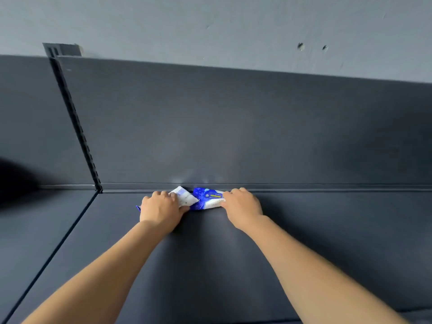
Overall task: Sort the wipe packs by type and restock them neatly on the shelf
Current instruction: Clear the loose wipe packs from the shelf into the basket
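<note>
Forearms, both bare, reaching from the near edge across the dark grey shelf [210,265] toward its far side, well apart near the body and closer together at the wrists.

Left hand [161,210] palm down on the white-faced pack [185,197], fingers curled over its far edge and thumb against its near edge, gripping it. Most of that pack hidden under the hand; a blue corner showing to the left of the knuckles, the white face with small blue print sticking out to the right. Long axis roughly left to right, the right end tilted up and toward the far side.

Right hand [243,206] palm down as well, fingers curled over the right end of the blue pack [208,198], holding it. Long axis of this one also left to right, lying flat. Blue wrapper with pale stars, a white patch along the near side and a thin yellow strip of print. Writing on both packs too small to read; no brand legible.

Packs touching in the middle, the white corner over the left end of the blue one. Both just in front of the lip at the foot of the back panel [233,125].

Farther off, on the left, a slotted post [74,118] rising beside the panel. Beyond, a pale grey wall [210,24] with two small holes [301,46].
</note>
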{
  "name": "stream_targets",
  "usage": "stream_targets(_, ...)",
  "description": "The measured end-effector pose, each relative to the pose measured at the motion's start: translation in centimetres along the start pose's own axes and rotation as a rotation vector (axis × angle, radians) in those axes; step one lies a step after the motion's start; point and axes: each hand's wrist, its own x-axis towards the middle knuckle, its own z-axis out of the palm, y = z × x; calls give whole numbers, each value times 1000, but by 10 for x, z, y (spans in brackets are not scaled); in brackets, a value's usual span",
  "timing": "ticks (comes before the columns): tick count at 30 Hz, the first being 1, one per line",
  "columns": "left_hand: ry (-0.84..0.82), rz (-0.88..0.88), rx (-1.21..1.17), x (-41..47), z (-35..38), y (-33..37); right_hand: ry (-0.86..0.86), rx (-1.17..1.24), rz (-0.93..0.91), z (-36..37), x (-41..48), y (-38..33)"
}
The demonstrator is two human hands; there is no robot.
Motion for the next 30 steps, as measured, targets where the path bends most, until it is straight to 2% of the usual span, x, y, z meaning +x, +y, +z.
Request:
stream_targets(2,9,40,-6,0,-4,3,32,-17,49,-1,-9,-7)
stream_targets(5,38,82,-140,-9,-15,8,46,95,171,-13,-27,-13)
stream_targets(9,57,89,-405,-30,-37,27,115,417,389,-29,-67,-15)
stream_targets(11,60,125,-597,-46,-51,43,183,489,455,-34,-93,-15)
stream_targets(16,1,370,-1018,-94,-81,92,403,599,599,-56,-168,-1)
stream_targets(25,-180,727,-1330,-214,-111,203,654,554,835,-78,-335,37)
stream_targets(30,-374,873,-1350,-298,-119,268,712,514,983,-71,-440,66)
